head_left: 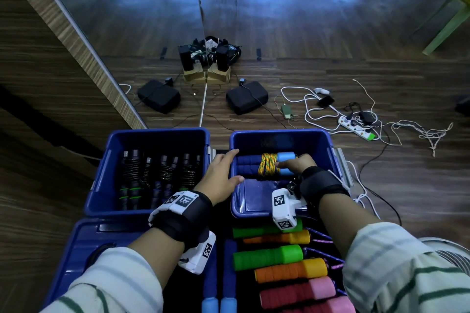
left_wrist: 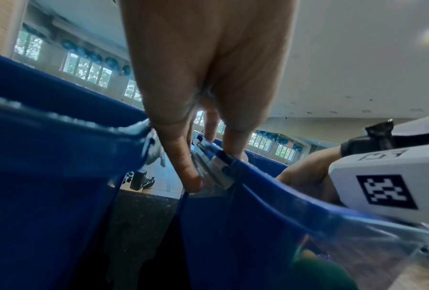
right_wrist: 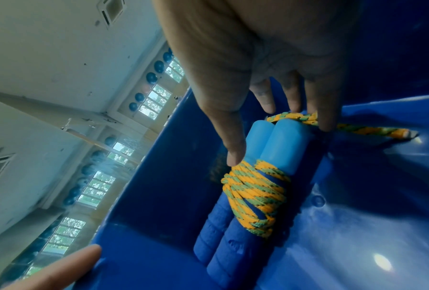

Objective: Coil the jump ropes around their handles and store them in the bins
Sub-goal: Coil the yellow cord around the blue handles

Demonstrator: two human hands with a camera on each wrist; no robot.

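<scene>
A jump rope bundle point(head_left: 265, 166) lies at the back of the right blue bin point(head_left: 279, 132): two dark-blue foam handles with light-blue ends, wound with yellow-green cord point(right_wrist: 255, 196). My right hand point(head_left: 295, 164) is down in that bin with straight fingers; the thumb touches the coil and the fingertips point(right_wrist: 325, 125) press the loose cord tail by the handle ends. My left hand point(head_left: 223, 173) rests flat across the bin's left rim point(left_wrist: 270, 176), fingers straight, beside the clear latch point(left_wrist: 213, 168). The left blue bin point(head_left: 157, 132) holds several black coiled ropes.
Close in front of the right bin lie several more ropes with green point(head_left: 267, 256), orange point(head_left: 290, 270) and pink-red point(head_left: 297, 292) handles. A blue lid point(head_left: 84, 249) sits front left. Cables, a power strip point(head_left: 356, 128) and black cases point(head_left: 246, 96) lie on the wooden floor beyond.
</scene>
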